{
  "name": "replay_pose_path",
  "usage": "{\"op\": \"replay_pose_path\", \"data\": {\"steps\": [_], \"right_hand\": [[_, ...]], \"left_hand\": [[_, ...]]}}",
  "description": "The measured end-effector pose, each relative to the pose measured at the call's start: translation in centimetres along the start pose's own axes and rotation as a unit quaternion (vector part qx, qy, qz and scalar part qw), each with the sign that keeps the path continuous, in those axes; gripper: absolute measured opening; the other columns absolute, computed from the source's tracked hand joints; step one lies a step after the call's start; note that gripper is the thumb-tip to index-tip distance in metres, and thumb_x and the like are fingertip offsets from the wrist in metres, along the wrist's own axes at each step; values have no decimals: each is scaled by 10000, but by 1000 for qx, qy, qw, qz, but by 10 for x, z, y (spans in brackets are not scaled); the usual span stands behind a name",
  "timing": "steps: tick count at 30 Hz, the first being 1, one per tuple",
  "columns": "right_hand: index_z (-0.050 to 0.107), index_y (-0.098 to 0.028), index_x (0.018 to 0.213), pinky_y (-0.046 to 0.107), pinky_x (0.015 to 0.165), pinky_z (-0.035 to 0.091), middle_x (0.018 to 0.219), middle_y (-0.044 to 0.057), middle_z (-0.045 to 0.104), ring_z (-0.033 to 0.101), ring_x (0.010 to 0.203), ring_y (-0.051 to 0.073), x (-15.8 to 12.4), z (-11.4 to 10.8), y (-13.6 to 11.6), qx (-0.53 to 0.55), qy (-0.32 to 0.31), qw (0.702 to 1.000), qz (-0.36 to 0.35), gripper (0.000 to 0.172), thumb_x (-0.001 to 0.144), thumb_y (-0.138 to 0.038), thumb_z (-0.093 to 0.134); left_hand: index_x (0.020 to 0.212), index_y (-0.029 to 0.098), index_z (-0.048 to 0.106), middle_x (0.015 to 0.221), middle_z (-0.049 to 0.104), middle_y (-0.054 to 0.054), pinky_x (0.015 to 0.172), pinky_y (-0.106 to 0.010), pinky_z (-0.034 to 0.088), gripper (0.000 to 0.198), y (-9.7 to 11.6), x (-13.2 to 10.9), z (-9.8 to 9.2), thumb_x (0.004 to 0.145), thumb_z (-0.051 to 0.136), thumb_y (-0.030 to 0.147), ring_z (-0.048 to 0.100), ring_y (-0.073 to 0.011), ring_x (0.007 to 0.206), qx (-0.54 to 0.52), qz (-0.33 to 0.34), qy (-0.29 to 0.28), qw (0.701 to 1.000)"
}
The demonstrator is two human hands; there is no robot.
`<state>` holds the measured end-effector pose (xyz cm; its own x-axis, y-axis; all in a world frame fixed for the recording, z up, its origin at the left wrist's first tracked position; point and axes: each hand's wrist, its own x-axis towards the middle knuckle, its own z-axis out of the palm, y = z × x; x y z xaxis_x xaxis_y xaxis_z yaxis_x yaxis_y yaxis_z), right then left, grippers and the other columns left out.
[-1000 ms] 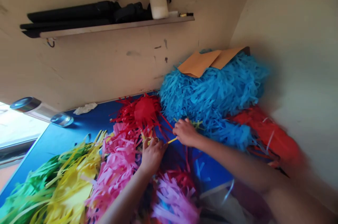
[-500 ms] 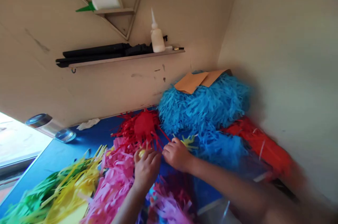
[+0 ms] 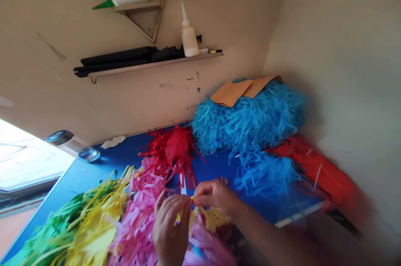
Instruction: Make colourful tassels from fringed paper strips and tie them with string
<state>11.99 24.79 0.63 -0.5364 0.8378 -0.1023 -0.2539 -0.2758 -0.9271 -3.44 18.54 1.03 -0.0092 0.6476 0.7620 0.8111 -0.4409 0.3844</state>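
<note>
My left hand [image 3: 171, 220] is near the bottom middle, its fingers closed on yellow tissue paper. Beside it, my right hand [image 3: 214, 199] pinches the same yellow paper [image 3: 216, 219], which hangs below the fingers. Under the hands lies a lilac and pink fringed bundle [image 3: 206, 243]. To the left are pink fringe [image 3: 139, 216], yellow fringe [image 3: 95, 232] and green fringe [image 3: 56, 224]. A red fringed bunch [image 3: 178, 147] rests just beyond the hands.
A large blue fringe pile [image 3: 247, 117] topped with orange paper [image 3: 231, 92] sits in the corner, red fringe [image 3: 319, 170] to its right. A glass jar [image 3: 73, 145] lies at the table's left. Glue bottles [image 3: 189, 40] and black items [image 3: 125, 58] rest on wall shelves.
Both hands have moved down and nearer, over the lilac bundle, with yellow paper now between them. The yellow piece by the blue fringe is gone from there. The view has shifted slightly.
</note>
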Motion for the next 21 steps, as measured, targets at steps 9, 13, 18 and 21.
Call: {"op": "replay_pose_path", "data": {"steps": [9, 13, 18, 21], "right_hand": [[626, -153, 694, 183, 467, 300, 519, -74, 547, 427, 441, 42, -7, 11, 9, 153, 64, 985, 51, 437, 495, -394, 932], [671, -154, 811, 169, 464, 311, 573, -69, 584, 464, 444, 38, -6, 11, 9, 187, 59, 978, 69, 467, 496, -377, 935], [670, -147, 708, 171, 476, 312, 548, -60, 575, 447, 446, 38, -6, 6, 7, 190, 38, 978, 78, 367, 520, -332, 925], [668, -153, 671, 177, 490, 313, 571, -54, 573, 436, 476, 43, -9, 10, 6, 187, 42, 980, 53, 330, 529, -312, 920]], "left_hand": [[823, 204, 715, 779, 746, -36, 701, -277, 586, 204, 17, -15, 12, 787, 691, 403, 719, -193, 725, -144, -296, 14, 944], [856, 198, 719, 821, 755, -50, 711, -273, 592, 215, 16, -15, 14, 761, 724, 390, 724, -196, 753, -193, -324, 18, 926], [843, 213, 722, 784, 752, -25, 712, -248, 583, 107, 19, -12, 9, 810, 689, 309, 722, -170, 723, -207, -273, 11, 939], [861, 237, 724, 823, 752, -11, 772, -250, 567, 67, 17, -10, 8, 835, 668, 261, 715, -154, 756, -175, -174, -3, 969]]}}
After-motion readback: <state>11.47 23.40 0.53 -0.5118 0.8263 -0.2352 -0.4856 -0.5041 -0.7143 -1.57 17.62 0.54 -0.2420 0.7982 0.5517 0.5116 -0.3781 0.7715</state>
